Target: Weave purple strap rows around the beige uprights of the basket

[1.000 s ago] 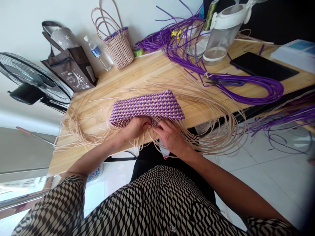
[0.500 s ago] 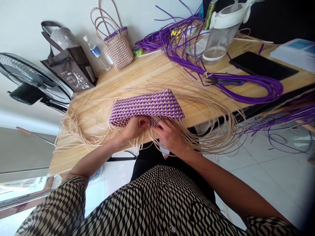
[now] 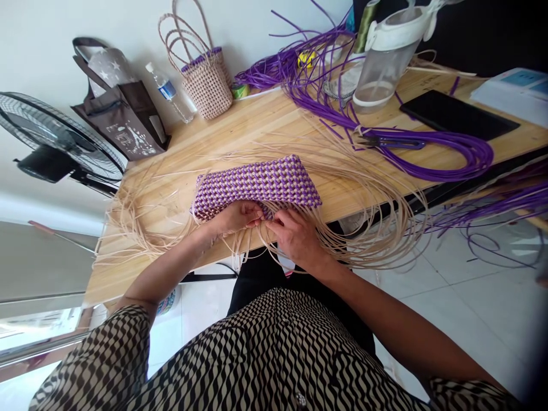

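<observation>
A half-woven basket (image 3: 257, 181) in purple and beige lies on its side near the table's front edge. Long beige weaving strands (image 3: 377, 228) fan out from it to both sides and hang over the edge. Against its near edge, my left hand (image 3: 240, 217) is closed, thumb and fingertips pinching a thin strand. My right hand (image 3: 295, 234) sits just to the right, fingers bent and closed at the same strands and the basket's edge. The fingertips of both hands almost meet. What exactly lies under the right fingers is partly hidden.
On the wooden table (image 3: 171, 171) a finished small basket (image 3: 209, 85), a water bottle (image 3: 169, 91) and a dark bag (image 3: 124, 114) stand at the back left. Purple strands (image 3: 454, 154), snips (image 3: 394, 141), a clear jug (image 3: 379, 68) and a black phone (image 3: 458, 113) lie right. A fan (image 3: 64, 137) stands left.
My left hand has turned slightly, its fingers drawn closer together at the strand. My right hand and the woven basket have hardly moved.
</observation>
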Demonstrator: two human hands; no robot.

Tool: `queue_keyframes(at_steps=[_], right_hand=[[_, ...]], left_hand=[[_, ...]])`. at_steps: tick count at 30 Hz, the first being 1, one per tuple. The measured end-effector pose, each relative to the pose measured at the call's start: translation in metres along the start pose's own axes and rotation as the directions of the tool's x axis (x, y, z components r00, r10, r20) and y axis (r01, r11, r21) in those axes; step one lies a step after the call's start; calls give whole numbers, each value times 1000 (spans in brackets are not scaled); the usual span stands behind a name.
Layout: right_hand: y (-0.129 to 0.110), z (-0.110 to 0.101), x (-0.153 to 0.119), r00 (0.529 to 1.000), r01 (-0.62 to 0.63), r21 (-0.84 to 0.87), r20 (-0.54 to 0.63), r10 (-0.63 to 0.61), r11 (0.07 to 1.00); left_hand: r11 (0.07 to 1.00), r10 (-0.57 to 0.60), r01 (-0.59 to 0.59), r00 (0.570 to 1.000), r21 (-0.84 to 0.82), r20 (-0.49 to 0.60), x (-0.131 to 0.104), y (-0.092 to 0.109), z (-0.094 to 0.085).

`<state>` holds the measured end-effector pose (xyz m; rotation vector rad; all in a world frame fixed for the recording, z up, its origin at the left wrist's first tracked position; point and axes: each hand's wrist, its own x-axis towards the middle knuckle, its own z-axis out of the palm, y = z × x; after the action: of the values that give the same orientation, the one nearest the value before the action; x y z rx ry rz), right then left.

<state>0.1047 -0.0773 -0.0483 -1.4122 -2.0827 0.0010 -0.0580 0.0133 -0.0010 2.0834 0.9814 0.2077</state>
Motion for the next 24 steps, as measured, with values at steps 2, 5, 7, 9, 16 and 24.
queue_keyframes(at_steps=[2,5,7,9,16,24], right_hand=[[0,-1,0,1000,6,1,7,-6,1000],[0,-2,1,1000,7,3,14,-7,1000],[0,-1,0,1000,6,4,7,-6,1000],[0,1,0,1000,4,7,-7,-4,1000],[0,3,-1,1000,1,13,-29,0,1000],[0,4,0,1000,-4,18,-29,4,1000]], left_hand=[[989,-83,89,995,-120,52,1,0,2],[949,-198,203,979,-240,45,2,-3,5],[945,-236,225,972,-237,-16,3,-4,7],[957,-242,225,967,-184,-79,3,-6,6],[991,-131,133,990,32,-54,4,-4,-2],[977,-156,155,988,145,-7,11,6,-6]])
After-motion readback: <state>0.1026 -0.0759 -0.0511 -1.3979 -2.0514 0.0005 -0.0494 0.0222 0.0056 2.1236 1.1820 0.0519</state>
